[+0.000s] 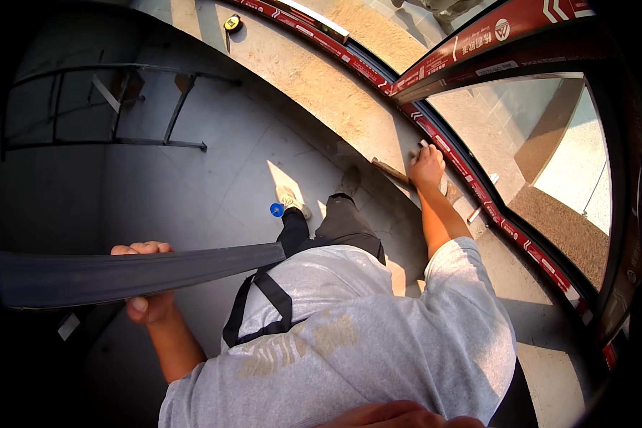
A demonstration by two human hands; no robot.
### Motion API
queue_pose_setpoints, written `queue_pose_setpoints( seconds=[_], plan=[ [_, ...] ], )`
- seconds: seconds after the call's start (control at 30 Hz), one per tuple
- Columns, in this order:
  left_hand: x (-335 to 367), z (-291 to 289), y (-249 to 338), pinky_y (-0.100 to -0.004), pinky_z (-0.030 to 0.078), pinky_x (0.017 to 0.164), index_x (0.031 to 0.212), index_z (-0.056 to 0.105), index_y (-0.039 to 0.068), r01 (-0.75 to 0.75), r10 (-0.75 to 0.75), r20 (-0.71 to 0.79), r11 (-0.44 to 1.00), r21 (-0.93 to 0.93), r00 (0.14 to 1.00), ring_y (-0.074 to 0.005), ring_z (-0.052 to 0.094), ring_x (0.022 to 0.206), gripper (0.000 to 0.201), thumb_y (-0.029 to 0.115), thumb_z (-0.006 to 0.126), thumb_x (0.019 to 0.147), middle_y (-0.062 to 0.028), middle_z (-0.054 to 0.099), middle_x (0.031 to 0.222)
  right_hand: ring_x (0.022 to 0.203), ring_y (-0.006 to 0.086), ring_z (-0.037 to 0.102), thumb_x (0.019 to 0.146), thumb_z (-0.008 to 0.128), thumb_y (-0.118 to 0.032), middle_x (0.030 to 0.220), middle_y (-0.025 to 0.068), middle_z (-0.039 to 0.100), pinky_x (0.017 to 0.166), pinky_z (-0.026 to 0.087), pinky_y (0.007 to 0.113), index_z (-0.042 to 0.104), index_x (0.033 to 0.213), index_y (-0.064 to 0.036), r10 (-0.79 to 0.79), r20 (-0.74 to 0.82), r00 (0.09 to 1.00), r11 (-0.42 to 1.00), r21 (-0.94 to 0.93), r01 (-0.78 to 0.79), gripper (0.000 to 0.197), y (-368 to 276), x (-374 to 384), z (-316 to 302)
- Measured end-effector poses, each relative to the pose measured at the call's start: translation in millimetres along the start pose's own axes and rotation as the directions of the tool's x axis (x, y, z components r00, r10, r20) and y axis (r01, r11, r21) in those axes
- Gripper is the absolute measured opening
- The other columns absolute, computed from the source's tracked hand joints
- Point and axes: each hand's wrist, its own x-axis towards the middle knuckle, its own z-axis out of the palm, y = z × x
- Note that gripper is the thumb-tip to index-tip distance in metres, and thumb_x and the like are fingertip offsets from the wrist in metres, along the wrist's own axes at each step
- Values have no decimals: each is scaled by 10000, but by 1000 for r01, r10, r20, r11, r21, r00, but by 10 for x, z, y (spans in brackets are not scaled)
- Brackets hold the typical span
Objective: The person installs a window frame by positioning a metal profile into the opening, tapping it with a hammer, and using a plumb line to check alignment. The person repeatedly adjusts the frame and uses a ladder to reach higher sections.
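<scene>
My left hand (155,308) is wrapped round a long dark grey bar (143,272), fingers over its far side and thumb at its near side. The bar stretches from the left edge of the head view to the front of my grey shirt. On the right, my right hand (428,168) is closed at the window sill (321,100), beside the red-wrapped window frame (446,148). A small pale and dark thing shows at its fingertips, too small to name. Just left of that hand lies a wooden handle-like piece (392,172) on the sill's edge.
A yellow and black tape measure (232,24) lies on the far sill. One small red and white item (474,215) sits nearer, by the frame. At the left a dark ladder (114,107) is in shadow. A blue round object (277,210) appears beside my shoe.
</scene>
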Motion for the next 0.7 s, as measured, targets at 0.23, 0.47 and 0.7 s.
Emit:
queue_pose_setpoints(
  seconds=[0.23,0.47,0.7],
  plan=[
    [-9,-41,-15,-482,550,1050,1236,562,16,-9,8,-113,1000,-11,994,-304,697,1141,601,238,812,736,-190,694,1201,1027,405,624,867,667,-208,1033,189,661,891,489,521,629,1027,-60,99,106,989,990,86,-108,221,-76,222,106],
    [-142,-219,155,-454,545,1073,1242,566,26,-44,50,-78,996,72,996,-314,673,1194,552,220,762,764,-194,684,1224,1048,444,630,794,746,-232,1086,266,624,925,518,538,623,1074,8,307,178,935,934,130,-332,389,-298,225,-55],
    [-361,-437,413,-498,586,986,1212,633,-23,-145,156,-177,987,75,972,-336,716,1108,568,268,805,755,-217,694,1211,999,425,695,823,663,-249,1063,264,700,882,529,498,558,1102,18,289,275,917,836,394,-381,400,-720,-55,61]
  ],
)
